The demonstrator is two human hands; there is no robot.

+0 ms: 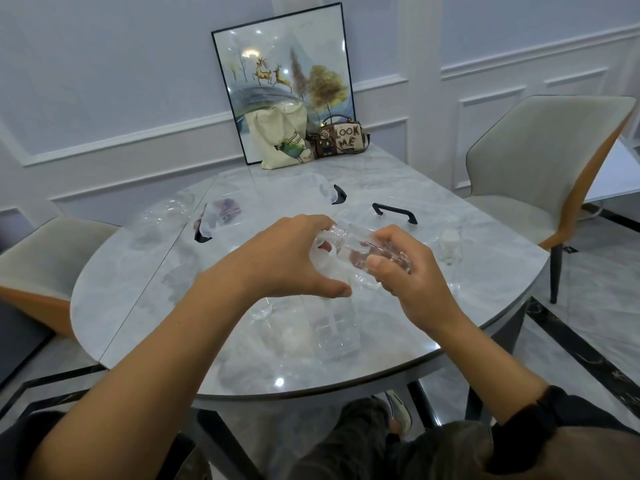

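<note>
Two hands work above the near half of the round grey marble-look counter.

Far side: black-framed picture of deer and trees leans on wall. Cream tote bag is propped against it.

Directly under the hands: tall clear square-sided container, upright on counter, close to near edge.

R hand: fingers wrapped round body of small clear bottle. Bottle is in the air above the container, approx level, neck pointing L.

L hand: fingers curled over the neck end, thumb spread wide below. Can't tell if they pinch neck, cap or nothing. Pale blur in palm, n/d.

Short clear glass stands just R of R hand.

Risks (judgement):
- Bottle lies level. If the mouth is open, any contents could run out short of the container and onto the counter.
- Clear on clear plus glare makes the container rim hard to read. L thumb hangs just over its top, so a downward move could tip it.
- A loose cap could slip from L fingers and roll off the near edge.
- R wrist swinging out could hit the glass.
</note>
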